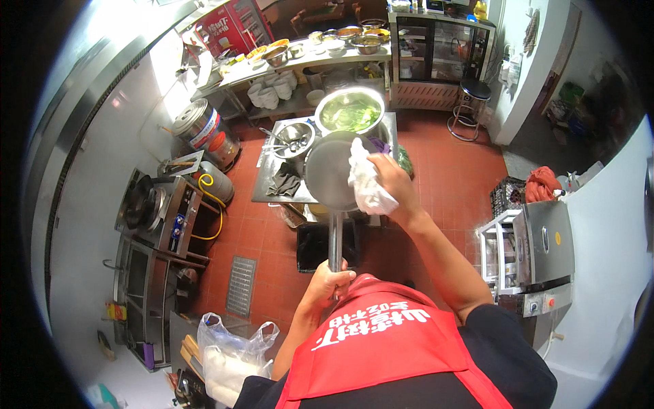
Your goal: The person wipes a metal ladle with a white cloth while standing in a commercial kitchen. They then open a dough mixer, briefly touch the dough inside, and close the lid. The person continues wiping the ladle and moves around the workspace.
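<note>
My left hand (326,284) grips the long metal handle of a frying pan (329,174), close to the red apron at my waist. The pan's dark round face is turned up toward me, over the near part of a steel table (263,190). In my right hand (396,184) is a crumpled white cloth or paper (370,191), laid against the pan's right side. Beyond the pan stands a large steel bowl (318,110) of green leafy vegetables (352,116) in liquid. A smaller steel bowl (310,148) with ladles and a dark cloth (284,180) lie left of the pan.
A black bin (311,250) stands on the red tile floor below the pan. To the left is a gas stove (179,217) with a yellow hose (222,220). A steel machine (549,245) stands at right. Food bowls (368,45) line the far counter. A plastic bag (225,353) sits near left.
</note>
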### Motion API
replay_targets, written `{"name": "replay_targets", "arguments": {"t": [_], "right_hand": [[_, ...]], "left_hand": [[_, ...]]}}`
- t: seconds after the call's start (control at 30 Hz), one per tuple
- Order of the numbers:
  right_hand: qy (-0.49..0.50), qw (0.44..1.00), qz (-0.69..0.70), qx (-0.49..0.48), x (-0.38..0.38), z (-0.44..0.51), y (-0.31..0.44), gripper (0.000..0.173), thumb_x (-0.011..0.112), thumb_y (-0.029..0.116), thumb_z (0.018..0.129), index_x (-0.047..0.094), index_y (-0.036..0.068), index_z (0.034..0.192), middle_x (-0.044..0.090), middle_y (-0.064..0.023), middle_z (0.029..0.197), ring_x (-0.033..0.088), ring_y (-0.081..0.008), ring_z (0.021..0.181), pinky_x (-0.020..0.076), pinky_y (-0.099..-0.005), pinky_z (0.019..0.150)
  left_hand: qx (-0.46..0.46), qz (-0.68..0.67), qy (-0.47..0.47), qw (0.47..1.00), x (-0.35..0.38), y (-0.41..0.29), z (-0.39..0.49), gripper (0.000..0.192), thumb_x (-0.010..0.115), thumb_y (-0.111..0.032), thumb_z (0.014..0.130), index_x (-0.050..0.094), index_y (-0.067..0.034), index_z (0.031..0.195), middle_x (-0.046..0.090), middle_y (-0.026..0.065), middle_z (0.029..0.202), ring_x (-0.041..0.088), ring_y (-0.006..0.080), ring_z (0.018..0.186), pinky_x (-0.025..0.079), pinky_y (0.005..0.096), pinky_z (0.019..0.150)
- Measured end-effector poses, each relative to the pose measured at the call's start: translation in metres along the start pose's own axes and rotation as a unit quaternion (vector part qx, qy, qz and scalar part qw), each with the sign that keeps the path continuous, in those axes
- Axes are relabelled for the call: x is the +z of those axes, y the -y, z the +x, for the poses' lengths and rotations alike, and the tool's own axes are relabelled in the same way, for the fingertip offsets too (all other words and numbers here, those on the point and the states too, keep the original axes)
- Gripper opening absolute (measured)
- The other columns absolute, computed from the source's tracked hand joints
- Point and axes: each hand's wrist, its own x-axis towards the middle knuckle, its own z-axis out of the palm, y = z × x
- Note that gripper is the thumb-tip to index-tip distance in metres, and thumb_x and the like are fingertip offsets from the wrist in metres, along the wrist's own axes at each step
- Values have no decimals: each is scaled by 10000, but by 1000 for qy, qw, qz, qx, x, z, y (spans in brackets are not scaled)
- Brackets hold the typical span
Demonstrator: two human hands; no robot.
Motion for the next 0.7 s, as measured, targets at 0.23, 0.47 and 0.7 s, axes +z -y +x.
{"name": "replay_targets", "arguments": {"t": [0.23,0.47,0.7], "right_hand": [[119,970,-208,-46,14,21,-28,587,678,137,785,537,-36,1328,462,-334,1377,494,-440,1271,415,-423,1097],[148,980,-135,10,50,5,-44,120,634,53,721,644,-28,808,641,-294,817,635,-485,832,532,-508,777],[362,909,-206,9,45,0,-19,89,658,65,757,723,22,800,710,-221,853,705,-406,844,562,-474,715]], "left_hand": [[-12,39,29,999,16,0,-5,336,744,-66,798,412,-105,829,387,-21,541,360,89,387,313,278,377],[-16,97,22,995,28,-3,-7,328,729,-74,808,407,-109,754,415,0,517,380,101,375,322,276,372],[-15,120,9,993,4,2,-13,319,695,-72,855,398,-111,743,397,-3,524,374,97,367,309,278,360]]}}
